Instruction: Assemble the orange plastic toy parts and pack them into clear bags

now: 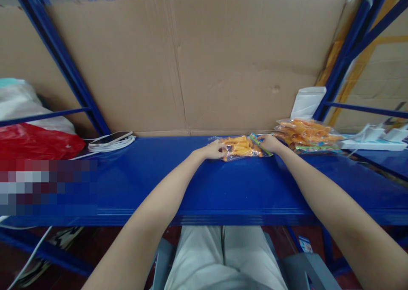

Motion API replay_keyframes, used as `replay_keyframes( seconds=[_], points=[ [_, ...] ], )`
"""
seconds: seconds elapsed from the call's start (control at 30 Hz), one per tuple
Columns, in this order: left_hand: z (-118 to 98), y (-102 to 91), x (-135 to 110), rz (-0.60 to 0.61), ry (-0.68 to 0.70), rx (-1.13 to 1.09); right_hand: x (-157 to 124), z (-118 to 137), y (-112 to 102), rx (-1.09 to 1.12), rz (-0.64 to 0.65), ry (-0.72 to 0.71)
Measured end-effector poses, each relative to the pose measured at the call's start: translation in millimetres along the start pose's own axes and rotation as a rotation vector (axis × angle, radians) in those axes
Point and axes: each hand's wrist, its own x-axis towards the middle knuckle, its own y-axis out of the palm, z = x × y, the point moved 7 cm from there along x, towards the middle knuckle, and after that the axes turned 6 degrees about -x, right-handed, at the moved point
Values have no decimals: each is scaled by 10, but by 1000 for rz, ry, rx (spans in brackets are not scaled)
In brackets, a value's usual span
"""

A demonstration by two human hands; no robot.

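Note:
A clear plastic bag of orange pieces [239, 148] with a green strip at one end lies on the blue metal shelf [204, 183], close to the cardboard back wall. My left hand [214, 150] pinches the bag's left end with closed fingers. My right hand [269, 143] grips its right end at the green strip, fingers curled. Both arms reach forward across the shelf.
A pile of similar filled bags [306, 135] lies right of my right hand, with a white pouch [307, 103] behind it. A phone with a white cable [112, 140] rests at left, beside a red bag [35, 142]. A white power strip [371, 143] is at far right.

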Motion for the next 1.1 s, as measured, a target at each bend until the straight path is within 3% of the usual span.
replay_keyframes(
  seconds=[0.1, 0.43, 0.6, 0.77, 0.93, 1.1],
  points=[
    [14, -4, -19, -8, -73, 17, 9, -31, -12, 3, -22, 47],
    [156, -74, -32, -89, -97, -59, -30, -75, -47, -2, -57, 155],
    [262, -106, -68, -111, -107, -131, -57, -182, -55, -28, -47, 199],
    [239, -115, -85, -107, -115, -106, -112, -317, -111, -31, -72, 288],
    [291, -114, -99, -95, -240, -8, -159, -414, -145, -30, -84, 348],
    [350, -175, -163, -104, -391, 127, -178, -351, -194, -87, -116, 291]
  ],
)
